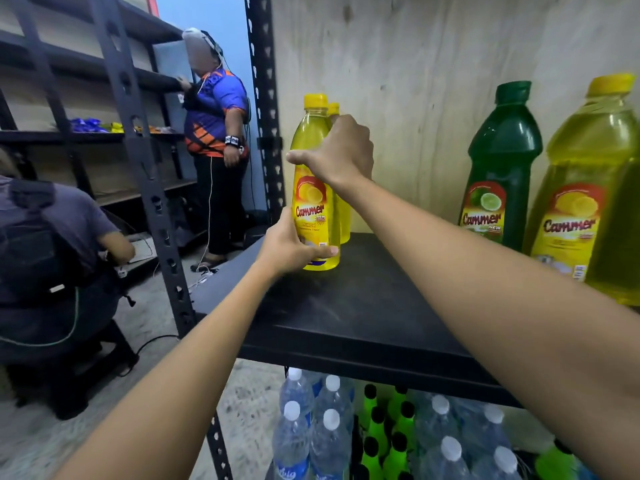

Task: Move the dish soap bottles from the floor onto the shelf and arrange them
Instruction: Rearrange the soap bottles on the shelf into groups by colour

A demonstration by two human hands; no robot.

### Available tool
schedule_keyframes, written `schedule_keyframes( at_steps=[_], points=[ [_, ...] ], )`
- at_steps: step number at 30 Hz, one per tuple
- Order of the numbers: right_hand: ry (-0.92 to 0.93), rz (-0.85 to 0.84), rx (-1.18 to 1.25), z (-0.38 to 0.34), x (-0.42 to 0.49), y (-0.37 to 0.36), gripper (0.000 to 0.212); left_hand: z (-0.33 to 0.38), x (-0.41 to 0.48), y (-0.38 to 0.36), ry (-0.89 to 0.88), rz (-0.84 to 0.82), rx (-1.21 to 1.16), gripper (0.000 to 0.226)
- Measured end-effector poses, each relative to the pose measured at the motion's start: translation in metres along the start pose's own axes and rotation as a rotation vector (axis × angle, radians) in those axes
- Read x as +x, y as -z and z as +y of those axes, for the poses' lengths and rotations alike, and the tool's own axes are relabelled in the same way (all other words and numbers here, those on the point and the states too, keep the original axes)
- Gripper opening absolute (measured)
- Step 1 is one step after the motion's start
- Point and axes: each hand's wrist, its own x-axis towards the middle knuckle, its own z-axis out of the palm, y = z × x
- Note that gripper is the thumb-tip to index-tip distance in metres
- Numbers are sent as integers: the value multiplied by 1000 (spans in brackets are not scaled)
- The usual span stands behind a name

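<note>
Both hands, left hand (294,242) and right hand (341,152), gripped a yellow bottle (313,188) on the shelf (346,306), three others already placed beside it

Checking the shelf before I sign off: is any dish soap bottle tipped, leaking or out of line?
Nothing stands out. The front yellow bottle, held by the left hand and right hand, stands upright on the black shelf. The green bottle and large yellow bottle also stand upright; no spill shows.

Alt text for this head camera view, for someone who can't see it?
Two bare hands, left hand low and right hand higher, grip a yellow lemon dish soap bottle upright on a black shelf; green and yellow bottles stand right.
</note>
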Motion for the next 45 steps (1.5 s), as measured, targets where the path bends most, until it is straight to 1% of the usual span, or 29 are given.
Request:
schedule_keyframes(
  at_steps=[3,5,6,7,9,10,11,12,13,14,15,16,17,18,20,22,24,26,27,29,30,31,34,36,39,42,45],
  points=[
    [17,9,1,5,-5,2,78,1,-3,-1,-13,11,31,88],
    [16,-30,-5,3,-9,4,78,2,-4,-2,40,9,48,90],
    [6,-63,-2,3,-9,6,79,2,-7,0,87,-9,54,96],
    [-26,-109,13,2,-10,13,81,1,-7,1,130,-33,43,112],
    [-121,-226,99,5,-18,40,87,7,-13,2,214,-68,28,153],
    [-151,-260,150,11,-25,61,86,15,-21,2,212,-12,65,156],
    [-151,-250,176,20,-32,85,81,26,-30,0,159,115,104,146],
    [-138,-210,179,33,-40,111,71,40,-43,-3,55,287,96,127],
    [-123,-157,170,48,-49,137,59,57,-58,-8,-88,446,19,106],
    [-118,-97,160,63,-58,163,49,77,-73,-16,-219,546,-91,85],
    [-126,-29,144,78,-64,188,41,97,-84,-27,-320,564,-180,69],
    [-142,49,121,93,-69,210,37,116,-90,-42,-385,518,-232,57],
    [-156,130,82,106,-70,230,36,133,-94,-60,-423,430,-277,49],
    [-160,200,37,116,-68,247,38,150,-96,-79,-430,330,-316,43],
    [-120,294,-67,129,-58,269,49,182,-100,-115,-418,157,-354,39],
    [-62,313,-171,134,-39,280,64,201,-98,-145,-378,48,-337,42],
    [-58,234,-287,133,-19,284,81,211,-96,-168,-340,-5,-324,50],
    [-118,102,-382,130,-4,284,94,215,-98,-184,-310,-22,-291,56],
    [-151,45,-419,129,0,283,94,216,-99,-190,-300,-21,-265,59],
    [-194,1,-475,129,0,282,80,217,-104,-198,-286,-23,-219,67],
    [-197,6,-486,131,-1,281,74,217,-107,-201,-280,-29,-213,71],
    [-188,19,-485,134,-2,282,72,217,-109,-203,-274,-33,-210,76],
    [-153,53,-410,140,-9,287,82,219,-119,-207,-235,-35,-182,88],
    [-95,76,-340,142,-21,291,88,220,-123,-209,-205,-17,-194,97],
    [-10,111,-213,142,-48,298,86,221,-126,-216,-173,14,-196,106],
    [43,129,-126,143,-72,303,79,222,-126,-222,-120,13,-173,105],
    [76,170,-115,137,-87,304,78,225,-130,-222,-132,43,-179,96]
  ],
)
